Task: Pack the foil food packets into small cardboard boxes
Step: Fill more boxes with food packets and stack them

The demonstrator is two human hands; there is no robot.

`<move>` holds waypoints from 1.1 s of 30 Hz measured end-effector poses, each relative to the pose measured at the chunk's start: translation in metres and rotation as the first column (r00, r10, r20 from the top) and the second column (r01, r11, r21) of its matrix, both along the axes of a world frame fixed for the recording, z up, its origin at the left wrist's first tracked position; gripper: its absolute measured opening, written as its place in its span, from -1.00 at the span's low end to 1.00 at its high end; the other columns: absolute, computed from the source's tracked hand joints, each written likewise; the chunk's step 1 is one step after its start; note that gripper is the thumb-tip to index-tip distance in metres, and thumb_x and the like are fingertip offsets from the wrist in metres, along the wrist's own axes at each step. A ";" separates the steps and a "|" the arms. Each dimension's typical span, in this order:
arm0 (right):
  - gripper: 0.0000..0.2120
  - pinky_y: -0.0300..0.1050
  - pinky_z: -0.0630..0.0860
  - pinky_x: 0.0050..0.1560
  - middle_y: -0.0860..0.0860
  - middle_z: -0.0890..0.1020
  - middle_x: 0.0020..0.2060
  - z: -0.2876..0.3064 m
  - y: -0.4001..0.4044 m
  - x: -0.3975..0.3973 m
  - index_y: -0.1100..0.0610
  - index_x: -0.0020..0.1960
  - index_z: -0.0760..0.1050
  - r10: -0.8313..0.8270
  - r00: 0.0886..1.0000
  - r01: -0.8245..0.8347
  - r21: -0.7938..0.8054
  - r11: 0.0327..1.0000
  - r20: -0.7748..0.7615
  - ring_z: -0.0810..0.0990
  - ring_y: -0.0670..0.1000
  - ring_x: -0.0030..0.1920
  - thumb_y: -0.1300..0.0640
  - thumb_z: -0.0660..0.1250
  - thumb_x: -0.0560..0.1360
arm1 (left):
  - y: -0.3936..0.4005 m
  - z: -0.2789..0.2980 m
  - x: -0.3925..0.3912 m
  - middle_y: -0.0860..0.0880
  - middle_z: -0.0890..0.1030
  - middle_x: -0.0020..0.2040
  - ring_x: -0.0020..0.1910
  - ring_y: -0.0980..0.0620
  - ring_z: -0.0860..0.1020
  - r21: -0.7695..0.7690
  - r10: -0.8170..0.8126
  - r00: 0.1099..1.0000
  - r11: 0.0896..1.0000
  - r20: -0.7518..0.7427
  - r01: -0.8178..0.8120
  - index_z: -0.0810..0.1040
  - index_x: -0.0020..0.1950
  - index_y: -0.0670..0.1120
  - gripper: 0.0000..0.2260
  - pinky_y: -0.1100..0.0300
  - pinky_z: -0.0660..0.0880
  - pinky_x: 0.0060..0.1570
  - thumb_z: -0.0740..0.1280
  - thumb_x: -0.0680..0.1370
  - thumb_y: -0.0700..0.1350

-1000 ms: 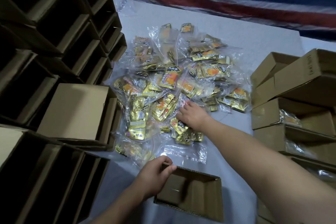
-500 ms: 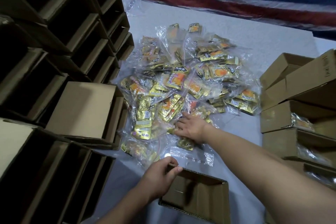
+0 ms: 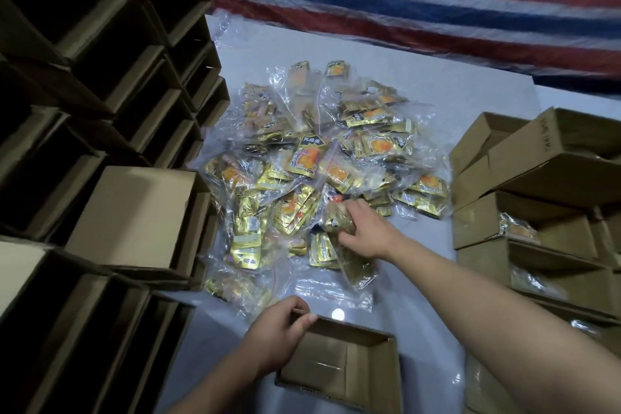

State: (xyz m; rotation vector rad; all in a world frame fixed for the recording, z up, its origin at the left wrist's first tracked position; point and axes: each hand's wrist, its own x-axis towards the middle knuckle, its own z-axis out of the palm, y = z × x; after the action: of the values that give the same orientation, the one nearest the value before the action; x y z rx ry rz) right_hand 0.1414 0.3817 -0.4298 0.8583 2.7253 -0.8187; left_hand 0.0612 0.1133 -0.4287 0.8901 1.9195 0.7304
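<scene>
A heap of gold foil food packets [image 3: 322, 158], bundled in clear plastic bags, lies on the pale surface in the middle. My right hand [image 3: 364, 232] grips one bag of packets [image 3: 337, 220] at the near edge of the heap and has it raised slightly. Near the bottom, my left hand [image 3: 279, 333] holds the far left corner of an open, empty small cardboard box [image 3: 366, 376], thumb over the rim.
Stacks of empty open boxes [image 3: 100, 84] rise along the left, with one box [image 3: 134, 215] lying on its side. On the right stand boxes [image 3: 551, 232] holding bagged packets. A striped red, blue and white tarp [image 3: 420, 3] lies at the back.
My right hand has closed around a bag at the near edge of the heap and lifted it a little. My left hand stays on the box corner.
</scene>
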 end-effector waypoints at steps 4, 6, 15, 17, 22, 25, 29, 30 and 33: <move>-0.58 -0.20 0.52 -0.20 -0.02 0.59 -0.02 0.000 -0.002 0.028 0.04 0.31 0.39 -0.596 0.793 0.464 -0.505 0.727 -0.129 0.60 -0.06 -0.17 -0.08 0.37 0.54 | 0.000 0.001 0.000 0.10 0.63 -0.12 -0.09 0.22 0.56 0.002 -0.004 1.000 1.000 -0.003 0.004 0.53 -0.09 0.07 -0.91 0.33 0.46 -0.05 0.35 0.57 0.04; -0.44 0.00 0.58 0.14 -0.04 0.58 0.17 -0.001 -0.004 0.037 0.01 0.46 0.32 -0.776 0.628 0.517 -0.713 0.475 -0.062 0.63 -0.04 0.07 -0.14 0.38 0.54 | 0.000 0.000 0.000 0.10 0.63 -0.13 -0.10 0.25 0.56 0.001 -0.004 1.000 1.000 0.003 0.004 0.53 -0.10 0.07 -0.91 0.35 0.46 -0.07 0.35 0.57 0.04; -0.59 0.11 0.61 0.04 0.16 0.70 -0.04 0.017 -0.027 0.062 0.10 0.00 0.68 -0.950 0.208 0.095 -0.971 -0.218 0.234 0.69 0.14 -0.10 -0.21 0.27 0.51 | 0.002 -0.001 0.000 0.12 0.63 -0.13 -0.10 0.28 0.55 0.002 -0.018 0.999 1.000 -0.033 0.018 0.52 -0.10 0.09 -0.92 0.36 0.46 -0.06 0.34 0.58 0.03; -0.54 0.10 0.61 -0.01 0.14 0.69 -0.09 0.021 -0.034 0.066 0.08 0.09 0.61 -0.961 0.194 0.042 -0.980 -0.194 0.199 0.68 0.13 -0.10 -0.28 0.24 0.52 | 0.002 -0.001 0.000 0.12 0.63 -0.13 -0.12 0.31 0.55 0.006 -0.017 0.999 1.000 -0.033 0.017 0.53 -0.09 0.06 -0.91 0.39 0.45 -0.09 0.34 0.58 0.03; -0.49 0.37 0.41 0.29 0.16 0.63 0.04 0.022 -0.060 0.073 0.04 0.06 0.60 -0.963 0.190 -0.212 -0.949 -0.232 0.193 0.60 0.26 0.12 -0.38 0.22 0.52 | 0.001 0.001 0.003 0.12 0.62 -0.14 -0.13 0.36 0.52 0.010 -0.013 0.999 1.000 -0.038 0.014 0.54 -0.08 0.04 -0.90 0.47 0.42 -0.17 0.33 0.58 0.04; -0.55 0.39 0.41 0.30 0.19 0.59 0.14 0.026 -0.071 0.080 0.05 0.15 0.54 -0.972 0.138 -0.231 -0.948 -0.221 0.193 0.59 0.26 0.15 -0.31 0.25 0.54 | 0.002 0.003 0.002 0.10 0.63 -0.15 -0.14 0.34 0.53 0.015 -0.011 0.999 1.000 -0.030 0.011 0.54 -0.09 0.04 -0.89 0.46 0.42 -0.16 0.33 0.59 0.04; -0.71 0.19 0.59 -0.03 0.14 0.67 -0.06 0.041 -0.078 0.092 0.05 0.10 0.57 -0.935 0.217 -0.107 -0.946 -0.307 0.279 0.69 0.19 -0.12 -0.07 0.41 0.45 | 0.002 0.004 0.002 0.10 0.64 -0.14 -0.13 0.29 0.55 0.022 -0.005 1.000 1.000 -0.011 0.005 0.54 -0.08 0.04 -0.90 0.37 0.47 -0.09 0.33 0.58 0.04; -0.62 0.10 0.59 -0.09 0.11 0.65 -0.12 0.044 -0.081 0.094 0.08 0.18 0.57 -0.935 0.223 -0.065 -0.952 -0.298 0.277 0.67 0.14 -0.17 -0.03 0.43 0.41 | 0.001 0.003 0.003 0.09 0.64 -0.14 -0.12 0.26 0.57 0.020 0.004 1.000 1.000 0.002 -0.004 0.54 -0.08 0.03 -0.90 0.31 0.48 -0.05 0.34 0.58 0.03; -0.50 -0.05 0.60 -0.28 0.09 0.66 -0.20 0.055 -0.093 0.099 0.14 0.25 0.53 -0.986 0.117 0.134 -0.985 -0.106 0.122 0.69 0.05 -0.26 0.11 0.49 0.33 | -0.001 0.004 0.004 0.07 0.65 -0.13 -0.09 0.17 0.59 0.016 0.015 1.000 1.000 0.016 -0.016 0.54 -0.08 0.03 -0.89 0.20 0.51 0.00 0.34 0.58 0.04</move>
State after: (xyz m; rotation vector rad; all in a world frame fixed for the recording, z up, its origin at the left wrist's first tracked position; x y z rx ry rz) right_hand 0.2402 0.2888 -0.3748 1.9133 0.8978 -3.1468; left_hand 0.0655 0.1128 -0.4248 0.8776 1.9104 0.7613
